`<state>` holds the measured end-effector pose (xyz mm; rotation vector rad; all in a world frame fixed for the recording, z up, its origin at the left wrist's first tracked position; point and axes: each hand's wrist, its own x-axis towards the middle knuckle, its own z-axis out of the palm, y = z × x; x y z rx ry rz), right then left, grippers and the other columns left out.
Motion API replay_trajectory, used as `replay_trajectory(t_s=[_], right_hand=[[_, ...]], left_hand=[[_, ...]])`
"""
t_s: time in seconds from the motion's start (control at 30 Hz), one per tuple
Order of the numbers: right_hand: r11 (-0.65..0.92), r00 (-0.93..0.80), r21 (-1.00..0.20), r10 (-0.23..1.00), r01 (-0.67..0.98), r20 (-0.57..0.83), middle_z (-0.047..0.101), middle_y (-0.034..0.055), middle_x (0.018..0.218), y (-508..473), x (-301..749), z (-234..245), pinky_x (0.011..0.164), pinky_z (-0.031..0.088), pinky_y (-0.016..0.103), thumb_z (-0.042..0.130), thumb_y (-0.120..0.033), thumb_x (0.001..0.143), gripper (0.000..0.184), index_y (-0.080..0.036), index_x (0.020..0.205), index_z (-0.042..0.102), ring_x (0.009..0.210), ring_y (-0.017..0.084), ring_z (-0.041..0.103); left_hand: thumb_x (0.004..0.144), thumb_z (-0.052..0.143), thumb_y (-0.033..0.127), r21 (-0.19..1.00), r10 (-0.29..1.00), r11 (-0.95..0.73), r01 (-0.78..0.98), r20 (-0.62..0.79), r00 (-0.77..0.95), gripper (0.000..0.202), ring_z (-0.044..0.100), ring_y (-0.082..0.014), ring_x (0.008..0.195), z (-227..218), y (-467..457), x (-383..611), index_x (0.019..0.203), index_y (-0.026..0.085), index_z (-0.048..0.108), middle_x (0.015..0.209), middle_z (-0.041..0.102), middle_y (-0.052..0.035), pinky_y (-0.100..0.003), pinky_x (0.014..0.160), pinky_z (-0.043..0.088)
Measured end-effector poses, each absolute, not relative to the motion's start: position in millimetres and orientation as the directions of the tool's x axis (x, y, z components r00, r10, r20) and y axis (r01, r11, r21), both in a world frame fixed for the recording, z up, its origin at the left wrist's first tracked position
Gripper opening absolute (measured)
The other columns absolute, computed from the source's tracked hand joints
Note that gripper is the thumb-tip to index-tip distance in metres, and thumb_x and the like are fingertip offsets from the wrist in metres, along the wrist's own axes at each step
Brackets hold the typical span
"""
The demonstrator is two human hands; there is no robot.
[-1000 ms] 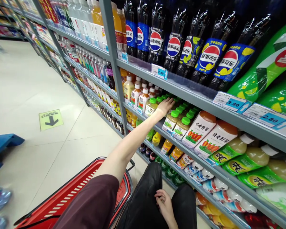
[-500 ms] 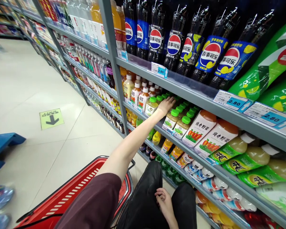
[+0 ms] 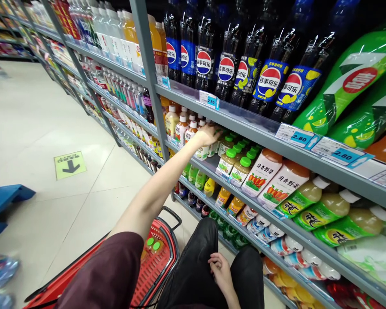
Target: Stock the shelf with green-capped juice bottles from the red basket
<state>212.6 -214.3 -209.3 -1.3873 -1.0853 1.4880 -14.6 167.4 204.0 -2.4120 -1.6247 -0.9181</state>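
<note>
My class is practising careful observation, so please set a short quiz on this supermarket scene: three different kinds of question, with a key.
1. True or false: the right hand is gripping a bottle.
2. Choose one. What colour are the caps showing inside the red basket?
a) blue
b) green
c) white
3. Short answer: what kind of drink stands on the shelf just above the left hand?

Key:
1. False; no bottle shows in it.
2. b
3. Cola, in dark bottles.

Head view, forward (and down)
</note>
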Motion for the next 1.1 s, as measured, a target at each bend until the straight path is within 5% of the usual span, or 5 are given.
replay_trajectory(t_s=[0.1, 0.2, 0.33, 0.5, 1.1], right_hand=[[-0.308, -0.071, -0.951, 0.949, -0.012, -0.307, 0.076, 0.0078, 0.085, -215, 213, -209, 0.048, 0.045, 0.026, 0.083, -0.051, 0.071, 0.040, -0.020, 0.095, 0.071, 0.057, 0.019, 0.064], [-0.309, -0.075, -0.951, 0.949, -0.019, -0.307, 0.076, 0.0078, 0.086, -215, 214, -210, 0.048, 0.045, 0.026, 0.082, -0.053, 0.071, 0.042, -0.020, 0.096, 0.071, 0.057, 0.018, 0.064], [-0.314, -0.072, -0.949, 0.947, -0.015, -0.312, 0.076, 0.0076, 0.085, -214, 213, -210, 0.048, 0.044, 0.026, 0.083, -0.054, 0.071, 0.044, -0.020, 0.095, 0.071, 0.057, 0.018, 0.063], [-0.319, -0.077, -0.948, 0.945, -0.009, -0.317, 0.076, 0.0074, 0.085, -214, 212, -205, 0.048, 0.043, 0.025, 0.082, -0.053, 0.072, 0.042, -0.020, 0.095, 0.070, 0.056, 0.017, 0.062], [-0.311, -0.091, -0.950, 0.946, -0.003, -0.310, 0.076, 0.0079, 0.086, -215, 214, -199, 0.050, 0.045, 0.026, 0.081, -0.050, 0.072, 0.040, -0.020, 0.096, 0.071, 0.058, 0.018, 0.063]], left_hand=[[0.090, 0.065, 0.042, 0.300, 0.902, -0.345, 0.890, 0.368, 0.226, 0.038, 0.065, -0.0303, 0.118, 210, 177, -36, 0.122, 0.023, 0.075, 0.127, 0.072, -0.0097, -0.040, 0.107, 0.048], [0.087, 0.066, 0.042, 0.223, 0.923, -0.322, 0.920, 0.292, 0.252, 0.047, 0.063, -0.0330, 0.121, 205, 178, -43, 0.129, 0.024, 0.072, 0.130, 0.070, -0.0115, -0.042, 0.106, 0.047], [0.095, 0.054, 0.043, 0.068, 0.910, -0.314, 0.947, 0.305, 0.280, 0.054, 0.061, -0.0304, 0.123, 196, 173, -39, 0.143, 0.021, 0.061, 0.130, 0.070, -0.0130, -0.040, 0.109, 0.045], [0.100, 0.044, 0.048, 0.014, 0.942, -0.225, 0.974, 0.258, 0.214, 0.055, 0.064, -0.0289, 0.117, 199, 164, -34, 0.144, 0.019, 0.060, 0.125, 0.071, -0.0129, -0.037, 0.105, 0.046], [0.100, 0.047, 0.045, 0.033, 0.920, -0.231, 0.972, 0.332, 0.207, 0.055, 0.056, -0.0346, 0.123, 192, 161, -26, 0.141, 0.011, 0.060, 0.127, 0.066, -0.0198, -0.046, 0.107, 0.043]])
